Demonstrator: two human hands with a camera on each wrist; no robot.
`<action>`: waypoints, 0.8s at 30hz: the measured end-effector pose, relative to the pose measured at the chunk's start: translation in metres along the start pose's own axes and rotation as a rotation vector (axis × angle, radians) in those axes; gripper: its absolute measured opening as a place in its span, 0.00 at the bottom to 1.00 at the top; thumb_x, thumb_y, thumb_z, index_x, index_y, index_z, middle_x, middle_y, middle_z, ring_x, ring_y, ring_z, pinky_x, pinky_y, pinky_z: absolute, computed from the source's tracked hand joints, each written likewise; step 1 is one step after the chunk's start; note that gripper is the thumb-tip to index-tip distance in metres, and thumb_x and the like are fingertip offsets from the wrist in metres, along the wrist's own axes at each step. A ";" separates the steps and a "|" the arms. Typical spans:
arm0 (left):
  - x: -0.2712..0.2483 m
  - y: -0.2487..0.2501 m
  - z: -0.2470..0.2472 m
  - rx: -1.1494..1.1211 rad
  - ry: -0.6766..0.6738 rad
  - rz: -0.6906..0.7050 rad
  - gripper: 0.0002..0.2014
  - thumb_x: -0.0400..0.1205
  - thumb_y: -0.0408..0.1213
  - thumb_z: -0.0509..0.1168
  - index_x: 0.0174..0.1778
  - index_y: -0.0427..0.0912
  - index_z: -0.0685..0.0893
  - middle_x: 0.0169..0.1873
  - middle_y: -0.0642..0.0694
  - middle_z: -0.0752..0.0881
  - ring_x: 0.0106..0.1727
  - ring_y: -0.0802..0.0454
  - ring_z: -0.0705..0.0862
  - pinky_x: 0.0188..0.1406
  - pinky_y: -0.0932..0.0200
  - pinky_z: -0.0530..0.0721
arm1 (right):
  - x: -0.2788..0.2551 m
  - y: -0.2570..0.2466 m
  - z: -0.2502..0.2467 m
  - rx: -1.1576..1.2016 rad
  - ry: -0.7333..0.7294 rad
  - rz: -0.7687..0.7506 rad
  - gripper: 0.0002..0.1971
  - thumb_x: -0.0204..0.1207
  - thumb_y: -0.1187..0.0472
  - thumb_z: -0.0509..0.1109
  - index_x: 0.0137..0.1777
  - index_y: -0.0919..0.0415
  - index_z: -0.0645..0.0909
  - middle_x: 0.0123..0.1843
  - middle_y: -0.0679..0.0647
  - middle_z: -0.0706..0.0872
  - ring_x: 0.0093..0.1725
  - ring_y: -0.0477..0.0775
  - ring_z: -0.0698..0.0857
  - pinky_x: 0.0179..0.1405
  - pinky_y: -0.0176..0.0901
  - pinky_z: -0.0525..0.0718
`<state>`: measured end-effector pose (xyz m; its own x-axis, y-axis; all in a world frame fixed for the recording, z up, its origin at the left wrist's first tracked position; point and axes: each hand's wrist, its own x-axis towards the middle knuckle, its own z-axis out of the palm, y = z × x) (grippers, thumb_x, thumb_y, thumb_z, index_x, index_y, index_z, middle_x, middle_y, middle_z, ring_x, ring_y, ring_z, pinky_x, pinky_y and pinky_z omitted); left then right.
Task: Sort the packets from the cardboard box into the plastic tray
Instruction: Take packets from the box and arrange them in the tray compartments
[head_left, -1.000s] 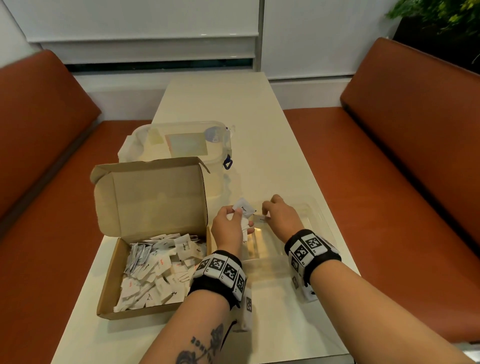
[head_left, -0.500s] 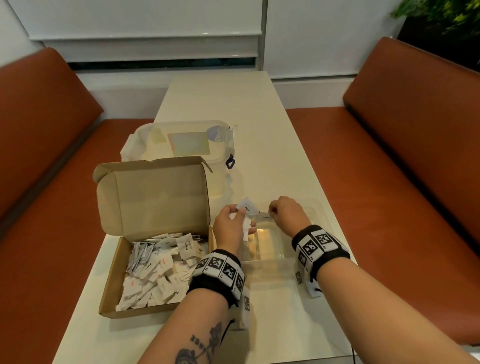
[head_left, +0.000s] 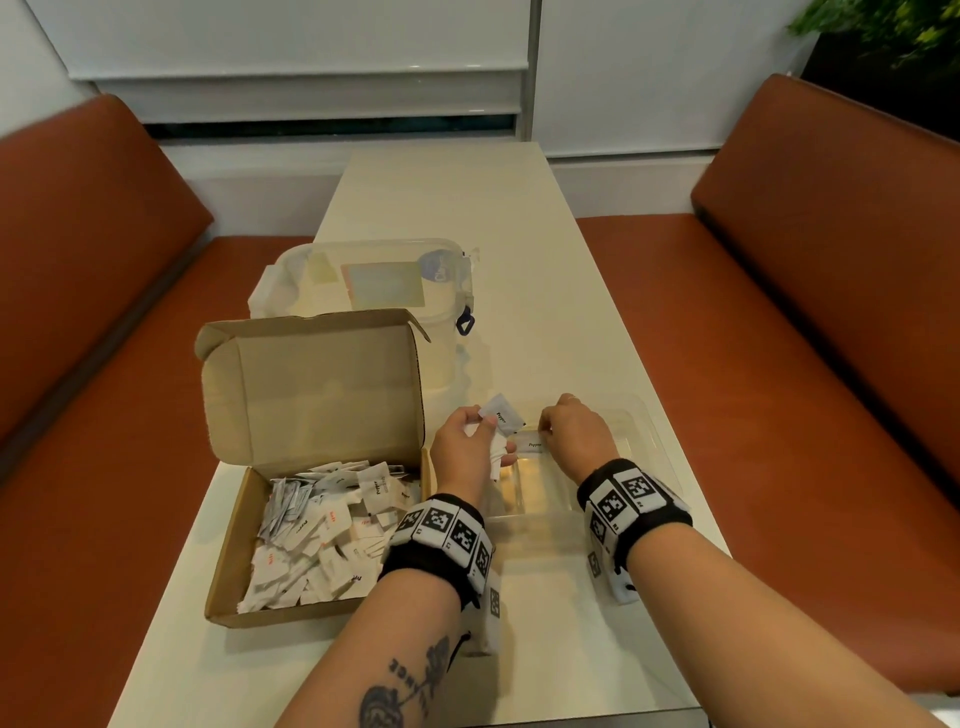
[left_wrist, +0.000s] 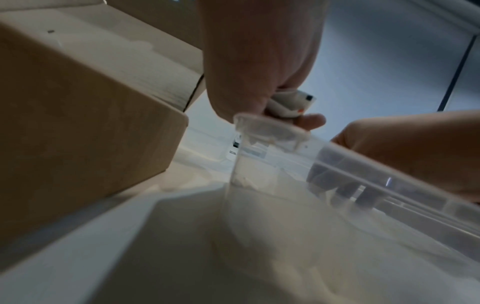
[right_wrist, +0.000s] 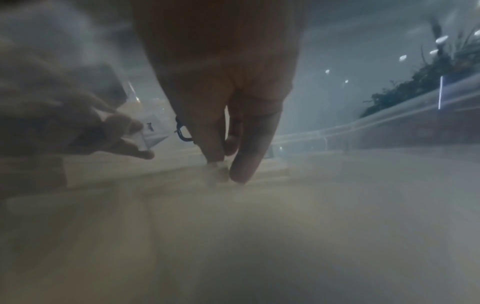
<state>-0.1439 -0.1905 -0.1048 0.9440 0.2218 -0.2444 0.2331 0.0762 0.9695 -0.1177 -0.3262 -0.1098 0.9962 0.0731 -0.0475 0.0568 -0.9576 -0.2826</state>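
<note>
An open cardboard box (head_left: 234, 545) at the left holds several white packets (head_left: 322, 530). To its right stands the clear plastic tray (head_left: 644, 421), whose rim corner shows in the left wrist view (left_wrist: 272, 127). My left hand (head_left: 485, 421) hovers over the tray's left edge and grips a small bundle of packets (head_left: 501, 418), the top one marked "Pepper"; the bundle also shows from below (left_wrist: 293, 103). My right hand (head_left: 543, 428) reaches down into the tray. Its fingertips (right_wrist: 215, 160) pinch the edge of a pepper packet (head_left: 534, 445) lying low in the tray.
A clear lidded container (head_left: 374, 275) stands behind the box's raised lid (head_left: 311, 384). The cream table (head_left: 447, 197) runs on toward the window. Orange benches (head_left: 831, 260) line both sides. The table's near edge lies under my forearms.
My right hand has brought its pepper packet slightly lower into the tray. The left hand has kept its bundle in about the same place.
</note>
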 end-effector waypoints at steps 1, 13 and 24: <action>0.000 0.000 0.000 0.006 -0.005 0.000 0.01 0.83 0.31 0.64 0.48 0.40 0.79 0.51 0.33 0.83 0.29 0.46 0.85 0.23 0.59 0.85 | -0.001 0.000 0.002 0.006 0.008 0.005 0.12 0.82 0.66 0.59 0.56 0.64 0.84 0.56 0.60 0.79 0.49 0.61 0.84 0.45 0.42 0.76; -0.001 0.002 -0.002 0.010 -0.035 -0.006 0.02 0.83 0.32 0.65 0.45 0.41 0.79 0.44 0.42 0.83 0.26 0.52 0.86 0.20 0.66 0.82 | -0.009 -0.007 -0.011 0.332 0.170 0.061 0.11 0.82 0.55 0.63 0.50 0.63 0.81 0.44 0.56 0.86 0.44 0.56 0.83 0.41 0.43 0.77; 0.001 -0.001 0.000 -0.072 -0.006 0.036 0.12 0.84 0.33 0.64 0.64 0.41 0.81 0.58 0.43 0.82 0.35 0.48 0.90 0.28 0.61 0.87 | -0.009 -0.011 -0.031 0.446 0.066 0.119 0.07 0.76 0.65 0.69 0.47 0.65 0.88 0.43 0.59 0.89 0.41 0.54 0.83 0.42 0.41 0.80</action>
<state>-0.1431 -0.1899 -0.1057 0.9529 0.2196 -0.2092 0.1818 0.1385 0.9735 -0.1253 -0.3254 -0.0766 0.9970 -0.0614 -0.0474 -0.0774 -0.7438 -0.6639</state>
